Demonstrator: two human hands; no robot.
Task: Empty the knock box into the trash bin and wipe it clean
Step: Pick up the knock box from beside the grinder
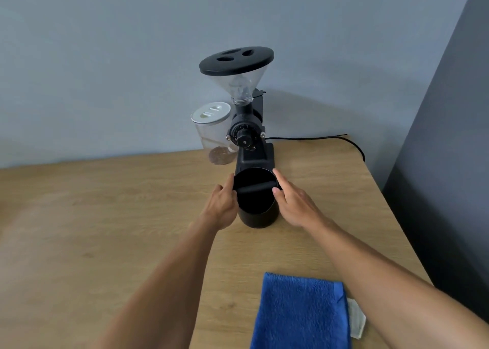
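A black round knock box (258, 211) with a bar across its mouth stands upright on the wooden table (105, 216), just in front of the grinder. My left hand (222, 207) touches its left rim and wall with fingers curled. At the box's right rim is my right hand (293, 203), its fingers stretched out along the edge. The inside of the box is dark and I cannot tell what it holds. A folded blue cloth (300, 313) lies on the table near the front edge, below my right forearm. No trash bin is in view.
A black coffee grinder (247, 134) with a clear hopper stands behind the box by the wall. A clear jar (214, 134) with a white lid sits to its left. A black cable (330, 138) runs to the table's right edge, beside a dark wall.
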